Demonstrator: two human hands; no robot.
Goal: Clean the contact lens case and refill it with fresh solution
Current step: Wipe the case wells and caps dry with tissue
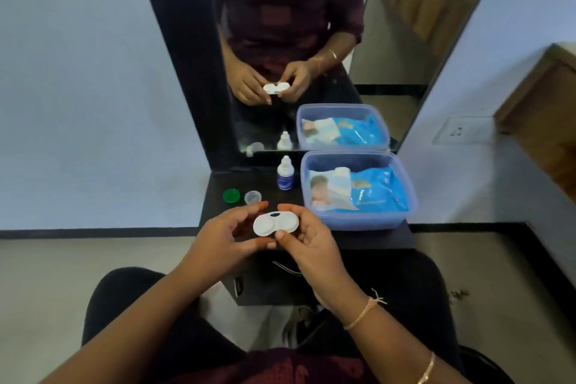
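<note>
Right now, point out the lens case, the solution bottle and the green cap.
lens case (276,225), head view, on the middle where its two wells meet.
solution bottle (284,177), head view, on its body at the label.
green cap (231,196), head view, on its top face.

No legible text. Solution bottle (284,177): blue label, print too blurred to read. Blue packet (381,193) in plastic box (358,222): printing likewise unreadable.
</note>
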